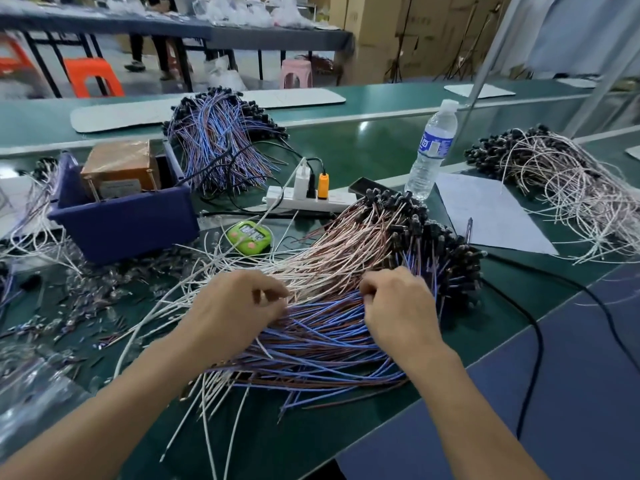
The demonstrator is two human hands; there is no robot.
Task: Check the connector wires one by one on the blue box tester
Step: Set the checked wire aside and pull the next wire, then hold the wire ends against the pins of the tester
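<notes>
Both hands are low in the centre of the frame, over a big fanned pile of connector wires [349,271] on the green desk [304,438]. Left hand [239,306]: fingers curled, thumb and fingertips pinching a few pale pink-white strands at the pile's left side. Right hand [398,306]: knuckles up, fingers curled down into the blue and brown strands, grasping them; the exact number of strands held cannot be told. The hands are near each other but apart, with wires between them. The pile's black connector ends bunch at its right and upper right, loose wire tips point to the lower left.

Blue box tester [121,216] sits at middle left of the frame, well apart from both hands, with a brown block [121,164] inside it. A second blue-brown wire bundle [221,143] lies just behind the tester, upper centre. A white power strip [304,199] with three plugs sits between that bundle and the main pile, and a green timer [247,237] is just below the strip. A water bottle [433,150] stands upright right of centre, beside a sheet of paper [485,209]. A pale wire bundle [571,188] is at the right edge. A black cable [533,323] runs down the right side. Scrap bits [86,306] litter the desk at lower left. Orange stools [93,77] are at upper left
</notes>
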